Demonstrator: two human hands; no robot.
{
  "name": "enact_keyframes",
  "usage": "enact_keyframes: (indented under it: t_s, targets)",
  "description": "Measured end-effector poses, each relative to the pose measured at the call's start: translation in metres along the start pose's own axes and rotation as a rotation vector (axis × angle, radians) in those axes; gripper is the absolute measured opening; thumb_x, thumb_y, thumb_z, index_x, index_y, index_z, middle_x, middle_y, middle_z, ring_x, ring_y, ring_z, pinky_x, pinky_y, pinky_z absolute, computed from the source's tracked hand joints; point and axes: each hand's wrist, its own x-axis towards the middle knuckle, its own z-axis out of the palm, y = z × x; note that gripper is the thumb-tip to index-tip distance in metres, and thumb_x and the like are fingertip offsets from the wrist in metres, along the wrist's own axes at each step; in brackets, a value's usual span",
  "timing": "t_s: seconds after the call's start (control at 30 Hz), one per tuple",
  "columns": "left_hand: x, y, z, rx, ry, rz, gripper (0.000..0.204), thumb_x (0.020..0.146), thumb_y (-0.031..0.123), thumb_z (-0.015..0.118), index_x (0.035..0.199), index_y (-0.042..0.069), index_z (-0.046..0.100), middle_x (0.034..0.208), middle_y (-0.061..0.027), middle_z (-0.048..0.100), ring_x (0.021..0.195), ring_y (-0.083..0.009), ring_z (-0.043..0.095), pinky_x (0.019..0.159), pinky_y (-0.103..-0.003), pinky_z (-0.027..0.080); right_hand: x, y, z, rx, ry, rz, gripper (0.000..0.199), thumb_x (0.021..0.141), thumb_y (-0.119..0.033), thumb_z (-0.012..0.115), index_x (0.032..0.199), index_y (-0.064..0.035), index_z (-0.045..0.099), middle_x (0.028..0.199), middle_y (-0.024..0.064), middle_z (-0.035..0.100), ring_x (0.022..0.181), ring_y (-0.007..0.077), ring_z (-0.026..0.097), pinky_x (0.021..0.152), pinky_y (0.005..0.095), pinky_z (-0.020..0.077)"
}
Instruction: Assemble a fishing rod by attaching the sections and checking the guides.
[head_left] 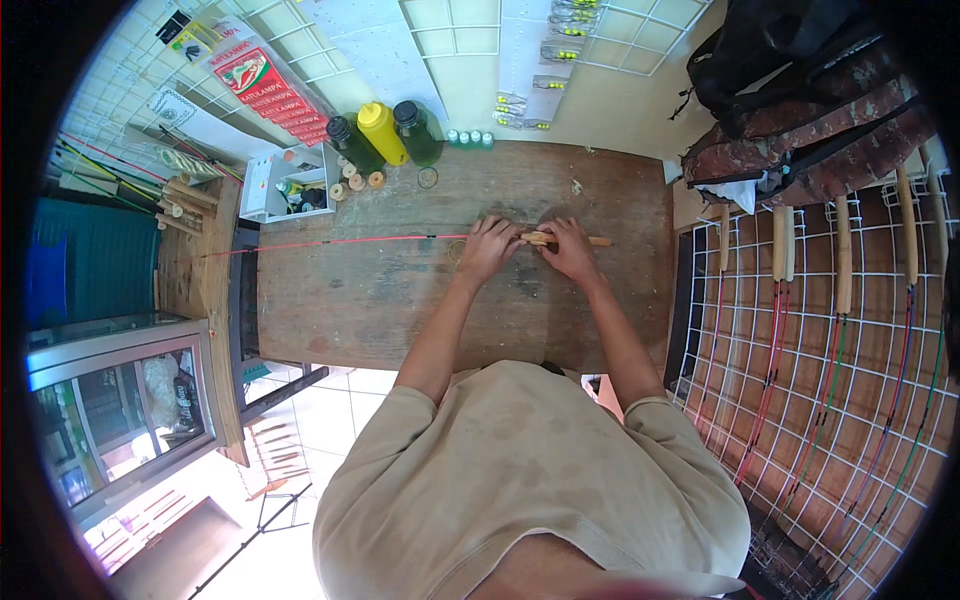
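Note:
A thin fishing rod with a red blank (pixel 385 239) lies crosswise over the wooden table (pixel 350 310), its tip reaching out past the left edge. Its pale wooden handle (pixel 600 241) points right. My left hand (pixel 488 248) is closed over the rod where blank and handle meet. Close beside it, my right hand (pixel 570 250) pinches the handle from above, fingers bent. What lies under the fingertips is partly hidden. A thin yellowish loop (pixel 455 251) rests by the left hand.
Two dark bottles, one dark bottle (pixel 418 135) at the right, flank a yellow squeeze bottle (pixel 382 135) at the back. Small wooden pieces (pixel 356 182) stand near a white box (pixel 290 184). Several small vials (pixel 470 139) line the wall. Rods hang on a grid rack (pixel 800 330) at right.

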Motion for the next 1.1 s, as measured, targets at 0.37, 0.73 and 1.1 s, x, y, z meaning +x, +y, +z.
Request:
enact_keyframes:
  t_s: [0.37, 0.73, 1.1]
  targets:
    - [0.000, -0.002, 0.005, 0.030, -0.040, 0.003, 0.025, 0.082, 0.027, 0.067, 0.102, 0.013, 0.066, 0.101, -0.0019, 0.064, 0.103, -0.0225, 0.053, 0.084, -0.038, 0.040, -0.004, 0.004, 0.001, -0.041, 0.042, 0.001, 0.034, 0.072, -0.011, 0.069, 0.106, -0.0105, 0.061, 0.106, 0.0098, 0.058, 0.106, 0.0326, 0.049, 0.094, 0.0452, 0.0384]
    - [0.002, 0.008, -0.002, 0.004, -0.033, 0.001, 0.023, 0.081, 0.022, 0.067, 0.101, 0.010, 0.065, 0.099, -0.0037, 0.063, 0.104, -0.0238, 0.052, 0.084, -0.038, 0.039, -0.006, 0.006, -0.002, -0.033, -0.016, 0.082, 0.039, 0.074, -0.016, 0.071, 0.111, -0.0128, 0.059, 0.123, 0.0145, 0.055, 0.119, 0.0348, 0.044, 0.100, 0.0462, 0.0361]
    - [-0.005, 0.008, -0.018, 0.026, -0.023, 0.009, 0.037, 0.080, 0.023, 0.069, 0.113, 0.009, 0.058, 0.114, -0.0069, 0.058, 0.119, -0.0277, 0.045, 0.097, -0.043, 0.036, -0.009, -0.013, -0.007, -0.040, 0.033, 0.001, 0.049, 0.074, -0.021, 0.072, 0.119, -0.0118, 0.054, 0.123, 0.0127, 0.052, 0.126, 0.0330, 0.038, 0.100, 0.0461, 0.0339]
